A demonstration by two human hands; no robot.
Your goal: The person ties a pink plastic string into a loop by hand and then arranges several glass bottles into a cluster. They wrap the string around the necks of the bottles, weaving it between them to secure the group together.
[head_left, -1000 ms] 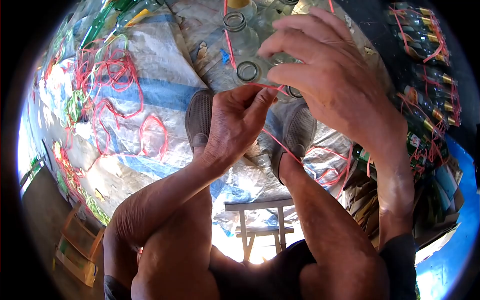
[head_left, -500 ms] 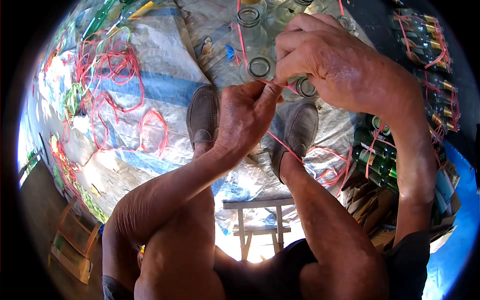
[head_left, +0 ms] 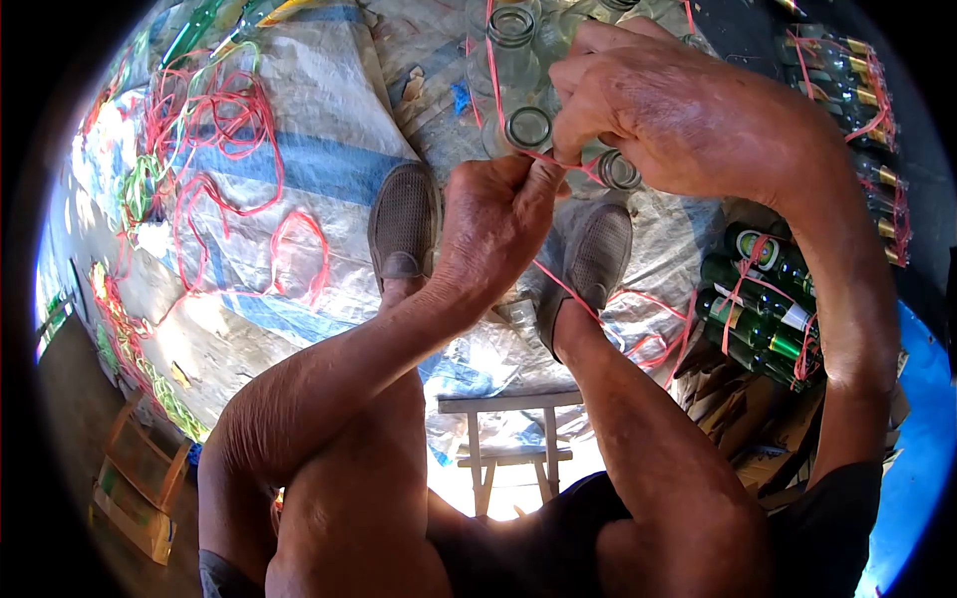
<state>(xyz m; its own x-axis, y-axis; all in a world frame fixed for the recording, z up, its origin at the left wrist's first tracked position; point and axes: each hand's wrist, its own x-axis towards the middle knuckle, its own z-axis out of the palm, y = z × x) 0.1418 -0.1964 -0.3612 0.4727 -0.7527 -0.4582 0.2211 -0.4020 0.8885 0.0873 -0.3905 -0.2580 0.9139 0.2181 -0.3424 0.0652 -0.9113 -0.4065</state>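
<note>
Several clear glass bottles (head_left: pixel 527 128) stand grouped at the top middle, mouths up, with pink plastic string (head_left: pixel 494 80) running around them. My left hand (head_left: pixel 498 214) is closed at the near side of the group, pinching the string between thumb and finger. Close beside it, my right hand (head_left: pixel 663 110) reaches over the bottles with its thumb and forefinger closed on the same string. The hand hides part of the group. From my left hand a tail of string (head_left: pixel 566 284) trails down across my right shoe (head_left: pixel 598 254).
Loose pink and green string (head_left: pixel 229 120) lies tangled on the sheet (head_left: pixel 329 229) at left. Tied bundles of green bottles (head_left: pixel 763 309) and dark bottles (head_left: pixel 847 85) are at right, near cardboard (head_left: pixel 758 429). A wooden stool (head_left: pixel 510 404) stands below; a chair (head_left: pixel 145 478) at lower left.
Both hands stay together on the string at the bottles. My right elbow has swung outward, showing more of the green bottle bundle. The view has shifted slightly.
</note>
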